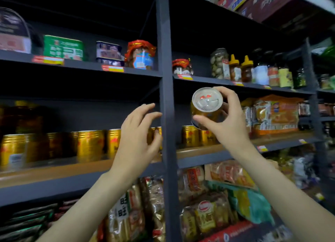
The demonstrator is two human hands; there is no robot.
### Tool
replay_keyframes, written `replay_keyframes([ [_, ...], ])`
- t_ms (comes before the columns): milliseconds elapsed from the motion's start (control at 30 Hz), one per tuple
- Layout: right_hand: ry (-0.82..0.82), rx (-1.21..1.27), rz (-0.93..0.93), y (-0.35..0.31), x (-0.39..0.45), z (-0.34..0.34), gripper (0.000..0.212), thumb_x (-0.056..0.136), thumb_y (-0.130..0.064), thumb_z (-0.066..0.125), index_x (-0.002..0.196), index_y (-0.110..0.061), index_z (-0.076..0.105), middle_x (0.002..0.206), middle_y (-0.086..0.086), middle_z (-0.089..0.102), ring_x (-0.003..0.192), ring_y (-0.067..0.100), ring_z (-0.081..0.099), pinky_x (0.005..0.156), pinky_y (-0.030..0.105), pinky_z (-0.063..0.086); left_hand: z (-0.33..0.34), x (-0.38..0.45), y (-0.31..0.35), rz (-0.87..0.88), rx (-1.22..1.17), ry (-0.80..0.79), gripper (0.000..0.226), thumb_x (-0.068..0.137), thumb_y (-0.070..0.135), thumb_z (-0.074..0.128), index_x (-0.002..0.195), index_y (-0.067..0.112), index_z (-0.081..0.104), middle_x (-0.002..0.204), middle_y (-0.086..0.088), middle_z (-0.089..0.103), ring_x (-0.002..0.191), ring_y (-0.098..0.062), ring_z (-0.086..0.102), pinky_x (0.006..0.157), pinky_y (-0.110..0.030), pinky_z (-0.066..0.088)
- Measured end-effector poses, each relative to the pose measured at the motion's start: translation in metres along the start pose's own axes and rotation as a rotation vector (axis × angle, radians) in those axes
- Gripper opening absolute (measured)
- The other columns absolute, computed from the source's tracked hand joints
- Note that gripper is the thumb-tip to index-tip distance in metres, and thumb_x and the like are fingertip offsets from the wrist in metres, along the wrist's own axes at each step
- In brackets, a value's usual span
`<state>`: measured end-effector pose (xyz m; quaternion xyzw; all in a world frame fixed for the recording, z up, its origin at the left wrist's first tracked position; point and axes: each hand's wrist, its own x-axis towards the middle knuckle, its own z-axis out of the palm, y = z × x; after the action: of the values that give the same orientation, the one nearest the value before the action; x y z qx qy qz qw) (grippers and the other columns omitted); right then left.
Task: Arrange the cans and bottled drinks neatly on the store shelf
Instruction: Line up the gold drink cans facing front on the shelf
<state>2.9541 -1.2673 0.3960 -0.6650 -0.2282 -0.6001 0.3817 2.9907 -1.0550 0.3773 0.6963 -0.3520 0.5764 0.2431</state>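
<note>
My right hand [227, 118] grips a gold drink can [205, 108], tilted so its silver pull-tab top faces me, in front of the middle shelf right of the dark upright post [165, 96]. My left hand [139, 132] hovers with fingers spread and slightly bent just left of the post, holding nothing, in front of a row of gold cans [89, 145] that stands on the wooden shelf board [54, 171]. More gold cans [190, 135] stand on the same level right of the post, below the held can.
The upper shelf carries tins [63, 47], wrapped jars [140, 54] and sauce bottles [246, 69]. Orange snack packs [277, 112] fill the middle shelf's right end. Bagged snacks [206, 218] crowd the lower shelf. Cartons [262, 2] sit on top.
</note>
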Motion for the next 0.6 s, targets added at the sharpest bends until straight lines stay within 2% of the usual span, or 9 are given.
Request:
replay_keyframes([
  [67,0.065,0.012,0.094,0.034,0.017,-0.019,0.065,0.070,-0.020,0.084,0.123,-0.021,0.046,0.123,0.002,0.051,0.114,0.014,0.051,0.098,0.035,0.046,0.033,0.009,0.011,0.058,0.132,-0.017,0.046,0.084,0.034,0.036,0.122,0.017,0.057,0.142,-0.003,0.043,0.136,-0.018,0.025,0.111,-0.036,0.014],
  [167,0.082,0.002,0.256,0.079,0.040,-0.034,0.064,0.073,-0.020,0.081,0.125,-0.022,0.044,0.124,0.000,0.050,0.115,0.015,0.049,0.096,0.031,0.045,0.074,0.015,0.018,0.030,0.292,-0.052,0.053,0.085,0.038,0.032,0.130,0.018,0.053,0.151,-0.006,0.033,0.142,-0.022,0.015,0.113,-0.041,0.007],
  [233,0.051,0.019,0.330,0.106,0.051,-0.036,0.066,0.074,-0.018,0.081,0.126,-0.025,0.040,0.124,-0.001,0.048,0.116,0.018,0.048,0.095,0.034,0.045,0.095,0.016,0.017,-0.006,0.385,-0.088,0.058,0.085,0.040,0.030,0.135,0.017,0.049,0.154,-0.009,0.026,0.143,-0.024,0.010,0.113,-0.046,0.008],
  [333,-0.008,-0.041,0.425,0.142,0.061,-0.028,0.065,0.076,-0.018,0.079,0.126,-0.021,0.039,0.130,0.006,0.049,0.121,0.025,0.047,0.090,0.035,0.044,0.116,0.013,0.013,0.011,0.563,-0.151,0.059,0.085,0.040,0.032,0.136,0.015,0.050,0.153,-0.015,0.027,0.144,-0.033,0.008,0.112,-0.051,0.012],
  [467,-0.078,-0.247,0.541,0.177,0.062,-0.016,0.060,0.078,-0.026,0.078,0.123,-0.014,0.041,0.127,0.011,0.053,0.116,0.029,0.050,0.087,0.036,0.043,0.124,0.010,0.009,0.041,0.726,-0.163,0.059,0.086,0.043,0.033,0.135,0.014,0.050,0.151,-0.016,0.031,0.144,-0.037,0.008,0.113,-0.055,0.011],
  [600,-0.192,-0.331,0.643,0.203,0.050,-0.013,0.050,0.081,-0.035,0.074,0.114,-0.014,0.043,0.121,0.013,0.055,0.110,0.032,0.053,0.081,0.037,0.043,0.125,0.009,0.007,0.064,0.796,-0.172,0.060,0.087,0.044,0.033,0.136,0.014,0.050,0.151,-0.013,0.032,0.143,-0.038,0.007,0.113,-0.057,0.010],
])
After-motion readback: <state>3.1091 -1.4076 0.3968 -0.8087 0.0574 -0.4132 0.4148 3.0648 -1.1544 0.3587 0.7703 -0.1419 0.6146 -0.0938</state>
